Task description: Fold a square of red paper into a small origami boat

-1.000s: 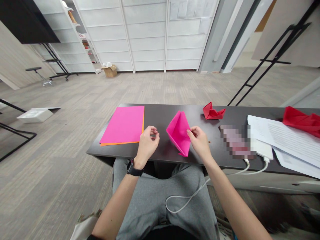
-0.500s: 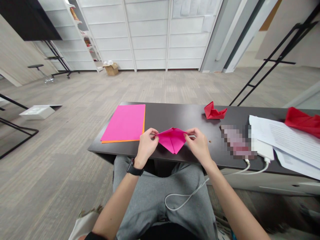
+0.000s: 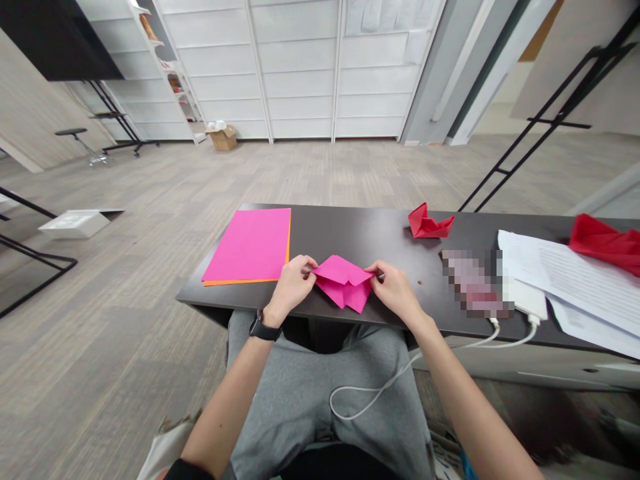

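Observation:
A folded piece of pink origami paper (image 3: pixel 343 280) is stretched between my two hands just above the table's front part. My left hand (image 3: pixel 295 280) pinches its left corner, and my right hand (image 3: pixel 393 283) pinches the right corner. The paper's upper flap spreads out flat toward the far side, while two lower points hang toward me with a gap between them. To the left lies a stack of pink and orange paper sheets (image 3: pixel 250 247). Farther off, a folded red paper boat-like shape (image 3: pixel 431 225) sits on the table.
The dark table (image 3: pixel 340 223) ends close to my lap. On its right are a pixelated phone-like object (image 3: pixel 473 283), a white power bank (image 3: pixel 527 297) with a cable (image 3: pixel 370 400) trailing over my legs, printed sheets (image 3: pixel 585 283) and red material (image 3: pixel 607 243).
The pink paper has opened from a flat diamond: its upper flap now tilts away and its lower points have parted. Both hands keep their pinch on the corners and have shifted slightly.

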A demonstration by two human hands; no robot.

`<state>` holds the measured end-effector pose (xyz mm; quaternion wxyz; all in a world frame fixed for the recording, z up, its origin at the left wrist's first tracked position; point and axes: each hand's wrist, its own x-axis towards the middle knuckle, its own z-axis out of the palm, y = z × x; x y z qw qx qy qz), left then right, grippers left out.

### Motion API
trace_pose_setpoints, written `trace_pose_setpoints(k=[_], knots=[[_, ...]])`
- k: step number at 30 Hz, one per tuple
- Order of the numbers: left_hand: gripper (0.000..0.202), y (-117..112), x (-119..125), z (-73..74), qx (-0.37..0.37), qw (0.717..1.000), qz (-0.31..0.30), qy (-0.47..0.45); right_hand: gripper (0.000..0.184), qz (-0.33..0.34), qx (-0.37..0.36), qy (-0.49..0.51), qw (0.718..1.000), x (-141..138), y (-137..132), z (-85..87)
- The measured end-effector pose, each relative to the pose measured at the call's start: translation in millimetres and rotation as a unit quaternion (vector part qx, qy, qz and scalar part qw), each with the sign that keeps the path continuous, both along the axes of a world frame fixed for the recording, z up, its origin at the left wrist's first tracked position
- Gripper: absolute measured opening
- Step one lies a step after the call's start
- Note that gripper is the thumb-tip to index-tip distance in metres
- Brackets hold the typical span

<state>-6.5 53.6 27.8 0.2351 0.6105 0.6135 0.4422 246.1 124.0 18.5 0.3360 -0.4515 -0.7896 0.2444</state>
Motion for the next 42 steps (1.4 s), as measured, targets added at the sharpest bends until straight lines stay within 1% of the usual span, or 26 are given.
trace_pose_setpoints(k=[4, 8, 12, 15, 16, 18, 20, 21, 23, 24, 26, 28, 30, 32, 34, 35, 37, 39, 40, 42], knots=[[0.027, 1.1, 2.1, -7.0, 0.012, 0.999, -0.025, 0.021, 0.016, -0.009, -0.015, 0.011, 1.000, -1.0, -1.5, -3.8], [0.026, 1.1, 4.9, -11.5, 0.012, 0.999, -0.030, 0.001, 0.011, -0.048, -0.030, 0.030, 0.998, -7.5, -6.4, -5.9], [0.018, -0.3, 7.9, -10.8, 0.015, 0.999, -0.022, -0.029, 0.006, -0.083, -0.045, 0.060, 0.994, -16.8, -11.3, -8.7], [0.015, -1.0, 10.1, -8.7, 0.007, 0.998, -0.012, -0.060, 0.002, -0.097, -0.075, 0.092, 0.988, -21.8, -13.4, -12.6], [0.016, -1.2, 11.2, -8.1, 0.003, 0.997, 0.000, -0.078, 0.005, -0.099, -0.090, 0.106, 0.985, -22.6, -14.1, -13.8], [0.022, -2.3, 14.5, -7.4, -0.004, 0.990, 0.035, -0.134, 0.018, -0.094, -0.120, 0.133, 0.979, -23.0, -16.4, -15.4], [0.031, -5.2, 19.8, -7.4, -0.012, 0.972, 0.074, -0.224, 0.039, -0.062, -0.169, 0.171, 0.969, -22.1, -20.5, -15.0], [0.036, -7.5, 23.1, -7.6, -0.019, 0.958, 0.085, -0.272, 0.050, -0.042, -0.200, 0.199, 0.958, -21.6, -23.3, -14.2], [0.041, -13.6, 30.3, -8.6, -0.047, 0.936, 0.078, -0.341, 0.066, -0.027, -0.244, 0.264, 0.933, -21.4, -30.0, -12.0], [0.041, -17.0, 33.9, -9.3, -0.064, 0.932, 0.061, -0.351, 0.068, -0.033, -0.250, 0.295, 0.922, -22.0, -33.7, -11.0], [0.037, -23.1, 40.2, -11.1, -0.084, 0.936, 0.029, -0.342, 0.067, -0.066, -0.239, 0.333, 0.910, -24.3, -40.9, -10.0], [0.031, -27.0, 44.7, -13.0, -0.078, 0.941, 0.026, -0.329, 0.064, -0.082, -0.228, 0.341, 0.908, -27.2, -47.4, -10.6], [0.029, -28.3, 46.9, -15.0, -0.058, 0.942, 0.053, -0.326, 0.063, -0.069, -0.224, 0.319, 0.918, -29.4, -52.5, -12.4], [0.028, -28.0, 47.2, -17.4, -0.048, 0.944, 0.074, -0.317, 0.056, -0.041, -0.222, 0.277, 0.934, -30.9, -55.9, -14.1], [0.027, -27.3, 45.9, -20.1, -0.040, 0.952, 0.076, -0.293, 0.048, -0.015, -0.239, 0.261, 0.935, -32.9, -57.7, -14.7], [0.028, -27.1, 45.0, -21.6, -0.037, 0.957, 0.070, -0.280, 0.045, -0.008, -0.252, 0.270, 0.929, -34.3, -58.0, -14.4], [0.029, -26.7, 43.1, -24.3, -0.036, 0.962, 0.056, -0.265, 0.047, -0.003, -0.277, 0.310, 0.910, -38.0, -58.0, -12.9], [0.030, -26.4, 41.6, -26.4, -0.047, 0.960, 0.046, -0.272, 0.050, -0.009, -0.294, 0.347, 0.891, -41.9, -57.5, -11.6], [0.031, -26.2, 41.1, -27.1, -0.053, 0.958, 0.044, -0.277, 0.050, -0.015, -0.299, 0.357, 0.885, -43.6, -57.1, -11.6], [0.034, -25.7, 40.6, -28.1, -0.057, 0.958, 0.043, -0.279, 0.049, -0.028, -0.296, 0.366, 0.882, -45.9, -55.7, -13.8]])
